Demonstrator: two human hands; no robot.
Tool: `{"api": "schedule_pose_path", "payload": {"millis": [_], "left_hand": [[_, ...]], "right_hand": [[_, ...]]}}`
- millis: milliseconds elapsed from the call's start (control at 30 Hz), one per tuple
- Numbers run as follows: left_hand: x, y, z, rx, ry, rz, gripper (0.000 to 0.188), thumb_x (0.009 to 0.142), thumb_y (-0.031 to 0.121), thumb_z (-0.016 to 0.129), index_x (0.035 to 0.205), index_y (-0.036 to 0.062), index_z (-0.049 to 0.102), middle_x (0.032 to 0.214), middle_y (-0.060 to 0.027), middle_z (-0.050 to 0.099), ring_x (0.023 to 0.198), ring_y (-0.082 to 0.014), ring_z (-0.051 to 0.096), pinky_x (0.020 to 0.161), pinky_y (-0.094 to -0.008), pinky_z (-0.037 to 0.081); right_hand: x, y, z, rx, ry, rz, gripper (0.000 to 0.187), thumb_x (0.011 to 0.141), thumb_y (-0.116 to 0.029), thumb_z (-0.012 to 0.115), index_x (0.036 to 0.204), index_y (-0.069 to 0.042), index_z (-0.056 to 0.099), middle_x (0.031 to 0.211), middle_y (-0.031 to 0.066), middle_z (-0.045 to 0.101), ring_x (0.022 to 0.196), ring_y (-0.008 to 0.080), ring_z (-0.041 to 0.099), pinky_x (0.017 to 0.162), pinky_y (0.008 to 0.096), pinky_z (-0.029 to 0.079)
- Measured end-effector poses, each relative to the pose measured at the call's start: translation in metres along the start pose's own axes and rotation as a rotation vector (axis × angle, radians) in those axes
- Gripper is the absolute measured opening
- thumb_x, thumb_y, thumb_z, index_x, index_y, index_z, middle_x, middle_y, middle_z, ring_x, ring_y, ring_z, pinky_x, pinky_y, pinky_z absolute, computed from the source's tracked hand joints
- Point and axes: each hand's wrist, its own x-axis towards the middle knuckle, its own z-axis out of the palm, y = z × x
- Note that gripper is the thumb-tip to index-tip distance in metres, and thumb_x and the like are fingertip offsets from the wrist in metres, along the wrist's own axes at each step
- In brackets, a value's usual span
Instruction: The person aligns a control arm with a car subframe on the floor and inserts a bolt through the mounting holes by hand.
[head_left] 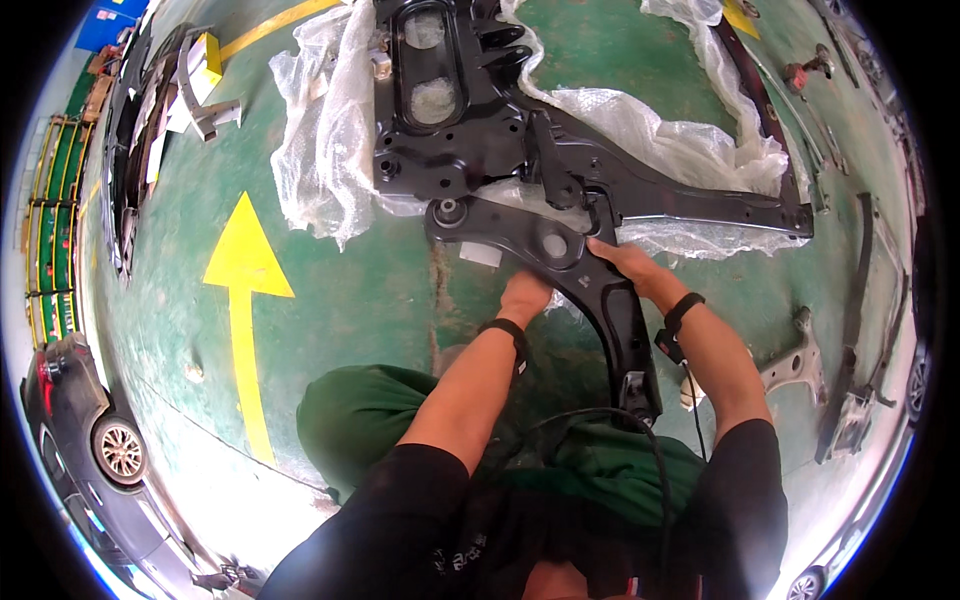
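Note:
A black suspension control arm (520, 236) with a round bushing at its left end lies slantwise in front of me, its lower leg reaching down toward my knees. My right hand (640, 268) is closed on its right edge, with the fingers partly hidden behind the metal. Against its lower edge, left of the bend, is my left hand (527, 297); it looks closed on the arm, though its fingers are hidden underneath. Just beyond, a large black subframe (470, 158) rests on bubble wrap (335, 140), and the control arm overlaps its near side.
A silver control arm (795, 370) lies on the green floor to my right, near long metal parts (855, 340). More body parts (205, 110) lie at the far left. A dark car (90, 470) stands at the lower left. A yellow arrow (245, 270) marks the floor.

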Motion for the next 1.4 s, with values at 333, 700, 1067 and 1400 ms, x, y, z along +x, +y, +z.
{"api": "schedule_pose_path", "payload": {"millis": [333, 700, 1067, 1400], "left_hand": [[0.017, -0.034, -0.063, 0.276, 0.788, 0.474, 0.057, 0.077, 0.038, 0.072, 0.126, 0.0126, 0.061, 0.126, -0.0152, 0.061, 0.124, -0.0348, 0.052, 0.103, -0.0504, 0.039], [0.044, -0.037, -0.06, 0.267, 0.672, 0.446, 0.039, 0.084, 0.031, 0.064, 0.116, 0.0104, 0.066, 0.119, -0.0137, 0.065, 0.117, -0.0353, 0.057, 0.1, -0.0458, 0.043], [0.029, -0.036, -0.022, 0.079, 0.297, 0.603, 0.056, 0.085, 0.032, 0.066, 0.134, 0.0064, 0.056, 0.142, -0.0197, 0.05, 0.136, -0.0387, 0.04, 0.114, -0.0459, 0.03], [0.03, -0.026, -0.033, 0.327, 0.664, 0.693, 0.063, 0.082, 0.039, 0.067, 0.134, 0.0047, 0.055, 0.147, -0.0211, 0.043, 0.141, -0.0401, 0.034, 0.117, -0.0535, 0.022]], "right_hand": [[0.009, 0.015, -0.006, 0.09, -0.104, 0.053, 0.058, 0.083, -0.052, 0.076, 0.103, 0.001, 0.069, 0.095, 0.0096, 0.072, 0.078, 0.0195, 0.069, 0.072, 0.0342, 0.057], [-0.003, 0.007, -0.005, 0.077, -0.059, 0.029, 0.059, 0.083, -0.05, 0.077, 0.103, 0.005, 0.069, 0.093, 0.0107, 0.072, 0.077, 0.02, 0.07, 0.07, 0.0346, 0.057], [0.0, 0.007, -0.004, 0.061, -0.065, 0.038, 0.061, 0.08, -0.052, 0.079, 0.103, 0.004, 0.069, 0.094, 0.0109, 0.072, 0.078, 0.0202, 0.071, 0.071, 0.0346, 0.058], [-0.011, 0.005, 0.01, 0.076, -0.101, 0.045, 0.07, 0.078, -0.052, 0.081, 0.111, 0.007, 0.065, 0.097, 0.0125, 0.071, 0.081, 0.0219, 0.071, 0.073, 0.0368, 0.059]]}}
